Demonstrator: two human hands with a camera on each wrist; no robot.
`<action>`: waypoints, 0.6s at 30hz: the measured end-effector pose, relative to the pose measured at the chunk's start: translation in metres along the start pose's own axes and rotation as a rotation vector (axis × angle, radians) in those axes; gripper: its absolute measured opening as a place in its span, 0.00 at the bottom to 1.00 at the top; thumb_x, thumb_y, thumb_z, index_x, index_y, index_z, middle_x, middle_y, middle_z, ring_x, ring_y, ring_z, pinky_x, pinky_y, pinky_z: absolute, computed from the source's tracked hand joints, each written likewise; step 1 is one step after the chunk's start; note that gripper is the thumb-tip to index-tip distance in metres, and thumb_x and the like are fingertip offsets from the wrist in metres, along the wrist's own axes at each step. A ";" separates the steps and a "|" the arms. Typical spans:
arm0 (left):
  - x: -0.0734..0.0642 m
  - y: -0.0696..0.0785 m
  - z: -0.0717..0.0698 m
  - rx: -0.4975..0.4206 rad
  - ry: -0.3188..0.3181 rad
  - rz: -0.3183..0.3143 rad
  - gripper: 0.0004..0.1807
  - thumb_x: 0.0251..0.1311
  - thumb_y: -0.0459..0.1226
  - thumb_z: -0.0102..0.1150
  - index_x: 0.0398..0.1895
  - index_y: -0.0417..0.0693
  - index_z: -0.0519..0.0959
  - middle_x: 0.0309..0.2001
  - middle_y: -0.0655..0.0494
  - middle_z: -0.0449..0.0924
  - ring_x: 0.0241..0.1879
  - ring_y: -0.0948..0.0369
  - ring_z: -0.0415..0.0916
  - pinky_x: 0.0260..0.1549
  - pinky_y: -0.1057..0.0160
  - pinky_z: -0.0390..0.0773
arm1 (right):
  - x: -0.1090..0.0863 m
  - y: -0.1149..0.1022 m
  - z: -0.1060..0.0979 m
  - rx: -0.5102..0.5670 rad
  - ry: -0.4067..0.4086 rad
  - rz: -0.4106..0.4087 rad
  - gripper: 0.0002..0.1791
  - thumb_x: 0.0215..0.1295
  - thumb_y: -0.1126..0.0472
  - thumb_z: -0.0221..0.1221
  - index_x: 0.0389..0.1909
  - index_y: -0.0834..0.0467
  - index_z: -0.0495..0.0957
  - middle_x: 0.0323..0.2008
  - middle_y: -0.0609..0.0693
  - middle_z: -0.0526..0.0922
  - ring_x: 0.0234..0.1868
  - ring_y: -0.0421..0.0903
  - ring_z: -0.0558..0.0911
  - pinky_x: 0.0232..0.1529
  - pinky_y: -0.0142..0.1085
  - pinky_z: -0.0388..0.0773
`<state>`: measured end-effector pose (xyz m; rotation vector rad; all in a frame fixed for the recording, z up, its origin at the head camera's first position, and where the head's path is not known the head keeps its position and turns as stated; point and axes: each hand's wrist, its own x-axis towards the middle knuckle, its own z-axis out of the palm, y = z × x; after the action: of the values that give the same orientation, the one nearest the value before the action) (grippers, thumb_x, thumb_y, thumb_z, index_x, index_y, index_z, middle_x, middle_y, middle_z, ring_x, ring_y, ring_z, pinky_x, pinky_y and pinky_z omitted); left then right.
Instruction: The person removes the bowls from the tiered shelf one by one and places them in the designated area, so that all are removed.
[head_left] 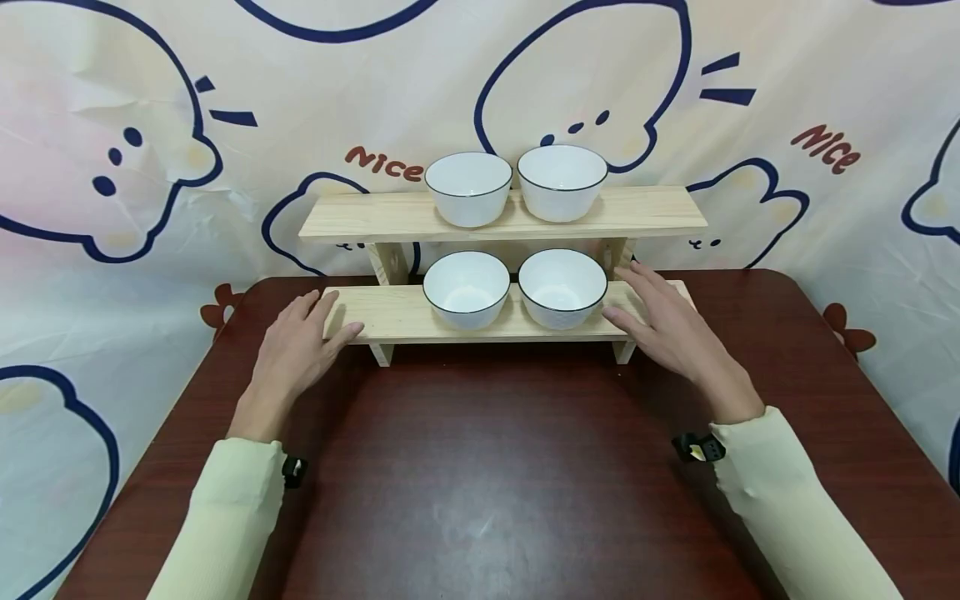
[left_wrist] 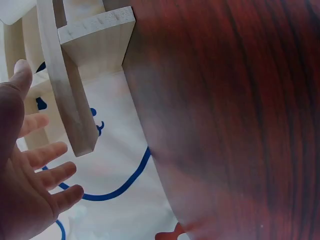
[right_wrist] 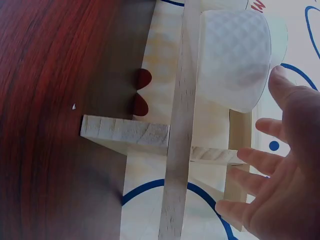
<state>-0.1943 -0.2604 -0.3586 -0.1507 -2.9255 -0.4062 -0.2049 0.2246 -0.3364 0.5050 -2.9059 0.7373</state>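
A two-tier wooden rack holds white dark-rimmed bowls, two on each tier. On the upper board (head_left: 360, 218) sit a left bowl (head_left: 468, 190) and a right bowl (head_left: 562, 185); the lower board (head_left: 382, 315) bears another left bowl (head_left: 467, 292) and right bowl (head_left: 562, 292). My left hand (head_left: 292, 346), fingers spread, is at the lower board's left end and holds nothing. At the other end, my right hand (head_left: 667, 321) has its fingers extended, the thumb close to the lower right bowl (right_wrist: 232, 60). Whether either hand touches the wood, I cannot tell.
The rack stands at the back of a dark brown table (head_left: 480, 467). Behind it hangs a cartoon-printed cloth (head_left: 375, 92). Short wooden legs (head_left: 382, 355) lift the lower board off the tabletop. A black band (head_left: 699, 448) is on the right wrist, another (head_left: 294, 471) on the left.
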 end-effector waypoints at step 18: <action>0.009 -0.010 0.009 -0.183 -0.028 -0.087 0.41 0.69 0.53 0.60 0.74 0.34 0.64 0.71 0.26 0.58 0.68 0.32 0.57 0.64 0.32 0.59 | 0.010 -0.004 0.016 0.224 0.072 -0.081 0.36 0.70 0.49 0.65 0.72 0.61 0.67 0.76 0.63 0.59 0.78 0.58 0.54 0.70 0.61 0.57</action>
<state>-0.2057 -0.2667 -0.3682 -0.0550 -2.9260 -0.6906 -0.2131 0.2111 -0.3471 0.6000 -2.7334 1.0522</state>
